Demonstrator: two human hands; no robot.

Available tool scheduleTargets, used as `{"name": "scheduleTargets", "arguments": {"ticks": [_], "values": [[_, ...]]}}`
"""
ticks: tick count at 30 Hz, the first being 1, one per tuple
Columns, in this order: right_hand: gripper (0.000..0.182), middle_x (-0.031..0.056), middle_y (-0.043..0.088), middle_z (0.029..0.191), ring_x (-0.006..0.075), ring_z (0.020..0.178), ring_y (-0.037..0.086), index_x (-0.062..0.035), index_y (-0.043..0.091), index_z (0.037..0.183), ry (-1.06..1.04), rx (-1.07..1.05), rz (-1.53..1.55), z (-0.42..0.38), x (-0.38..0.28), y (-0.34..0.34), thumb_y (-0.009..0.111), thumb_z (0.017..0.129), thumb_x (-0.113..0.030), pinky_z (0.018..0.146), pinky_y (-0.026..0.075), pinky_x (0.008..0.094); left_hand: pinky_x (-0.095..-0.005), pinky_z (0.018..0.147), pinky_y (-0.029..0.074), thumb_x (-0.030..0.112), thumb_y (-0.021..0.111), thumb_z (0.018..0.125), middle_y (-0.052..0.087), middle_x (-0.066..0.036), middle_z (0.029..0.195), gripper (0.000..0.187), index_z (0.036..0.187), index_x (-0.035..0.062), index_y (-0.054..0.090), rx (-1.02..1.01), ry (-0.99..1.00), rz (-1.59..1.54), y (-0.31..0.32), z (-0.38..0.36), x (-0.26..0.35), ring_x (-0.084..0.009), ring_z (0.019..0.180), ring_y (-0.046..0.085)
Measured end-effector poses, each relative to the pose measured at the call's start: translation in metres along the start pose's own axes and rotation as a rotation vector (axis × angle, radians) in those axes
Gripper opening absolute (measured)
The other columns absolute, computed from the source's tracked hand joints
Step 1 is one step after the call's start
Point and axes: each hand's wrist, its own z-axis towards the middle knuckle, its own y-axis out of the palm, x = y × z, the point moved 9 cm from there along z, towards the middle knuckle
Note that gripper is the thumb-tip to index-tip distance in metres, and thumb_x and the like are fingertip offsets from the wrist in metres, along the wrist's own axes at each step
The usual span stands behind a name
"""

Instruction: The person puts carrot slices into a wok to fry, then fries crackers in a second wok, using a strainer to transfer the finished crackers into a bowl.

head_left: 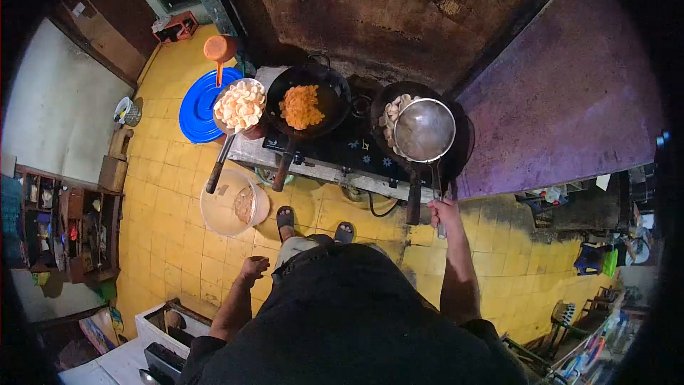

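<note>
My right hand (pixel 443 212) is closed around the handle of a round mesh strainer (pixel 425 130). The strainer's bowl sits over the right-hand wok (pixel 462 150), covering part of it. Pale pieces of food (pixel 391 120) show in that wok, left of the strainer. My left hand (pixel 254 269) hangs low beside my body with its fingers curled and nothing visible in them. Nearest to it is a whitish plastic tub (pixel 258 208) on the floor, with some brownish contents.
Left on the stove (pixel 342 150), a wok (pixel 344 89) holds orange food (pixel 301 107). Beside it, a long-handled strainer (pixel 222 153) is heaped with pale crackers (pixel 240 105). A blue lid (pixel 192 110) and orange dipper (pixel 218 48) are farther left. Pan handles stick out toward me.
</note>
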Motion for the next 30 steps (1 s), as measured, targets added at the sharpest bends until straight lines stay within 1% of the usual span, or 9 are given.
{"name": "scheduleTargets", "arguments": {"ticks": [6,12,15,17,20,25,27,28,30], "values": [[0.013,0.0017,0.046,0.051,0.0122,0.035,0.041,-0.0016,0.059,0.075,0.043,-0.043,0.069,0.017,0.006,-0.011,0.051,0.081,-0.01,0.032,0.034,0.0299,-0.0363,0.066,0.047,0.033,0.06,0.081,0.063,-0.008,0.091,0.038,0.104,0.0019,0.06,-0.006,0.032,0.006,0.004,0.001,0.006,-0.0202,0.082,0.059],[0.01,0.0017,0.046,0.049,0.0116,0.035,0.042,-0.0048,0.058,0.072,-0.196,0.084,-0.289,-0.004,-0.056,-0.011,0.055,0.079,-0.011,0.033,0.035,0.029,-0.0353,0.065,0.047,0.031,0.06,0.08,0.063,-0.008,0.09,0.037,0.104,0.0017,0.06,0.03,0.023,0.02,0.004,-0.001,0.006,-0.0201,0.082,0.059],[0.015,0.0092,0.053,0.052,0.0223,0.041,0.051,-0.0005,0.058,0.074,-0.181,0.267,-0.321,-0.007,-0.062,-0.024,0.054,0.079,-0.013,0.04,0.042,0.0371,-0.0355,0.064,0.047,0.032,0.061,0.08,0.063,-0.008,0.089,0.038,0.104,0.0014,0.06,-0.01,0.039,-0.021,0.002,0.006,-0.004,-0.0202,0.081,0.059],[0.022,0.0211,0.059,0.063,0.0373,0.06,0.059,0.0039,0.059,0.075,-0.421,0.672,-0.914,-0.05,-0.114,-0.009,0.053,0.079,-0.017,0.055,0.047,0.0455,-0.0357,0.064,0.047,0.032,0.061,0.08,0.063,-0.008,0.089,0.038,0.103,0.0013,0.06,-0.017,0.022,-0.009,0.003,0.007,-0.009,-0.0204,0.081,0.059],[0.025,0.0261,0.059,0.072,0.0433,0.069,0.059,0.0044,0.06,0.081,-0.499,0.659,-1.168,-0.01,-0.084,-0.014,0.048,0.081,-0.018,0.063,0.05,0.046,-0.0361,0.064,0.047,0.032,0.062,0.08,0.063,-0.008,0.088,0.038,0.103,0.0011,0.06,-0.007,0.005,-0.016,0.008,-0.002,-0.002,-0.0206,0.08,0.059],[0.025,0.0252,0.06,0.071,0.0389,0.065,0.062,0.0046,0.06,0.079,-0.481,0.54,-1.158,-0.017,-0.084,0.001,0.049,0.08,-0.018,0.058,0.05,0.044,-0.0372,0.064,0.047,0.033,0.062,0.08,0.063,-0.008,0.087,0.038,0.102,0.0007,0.06,0.005,0.032,-0.004,0.007,0.0,0.005,-0.0206,0.078,0.059],[0.022,0.017,0.058,0.058,0.0296,0.047,0.058,0.0033,0.06,0.074,-0.234,0.439,-0.571,-0.015,-0.063,-0.009,0.05,0.08,-0.015,0.046,0.048,0.04,-0.0377,0.065,0.047,0.032,0.061,0.08,0.063,-0.008,0.086,0.038,0.102,0.0006,0.06,0.005,0.047,0.036,0.007,-0.001,0.013,-0.0205,0.077,0.059],[0.022,0.017,0.058,0.058,0.0296,0.047,0.058,0.0033,0.06,0.074,-0.233,0.44,-0.569,-0.016,-0.065,-0.006,0.05,0.08,-0.015,0.046,0.048,0.04,-0.0377,0.065,0.047,0.032,0.061,0.08,0.063,-0.008,0.086,0.038,0.102,0.0006,0.06,0.005,0.047,0.038,0.008,-0.003,0.017,-0.0205,0.077,0.059],[0.017,0.0026,0.047,0.052,0.0133,0.036,0.045,-0.003,0.059,0.074,-0.259,0.233,-0.146,-0.01,-0.065,0.015,0.049,0.083,-0.014,0.034,0.036,0.0286,-0.0327,0.06,0.049,0.023,0.06,0.083,0.064,-0.014,0.089,0.035,0.103,-0.0043,0.058,0.023,0.042,0.073,0.009,-0.006,0.023,-0.0222,0.076,0.062]]}}
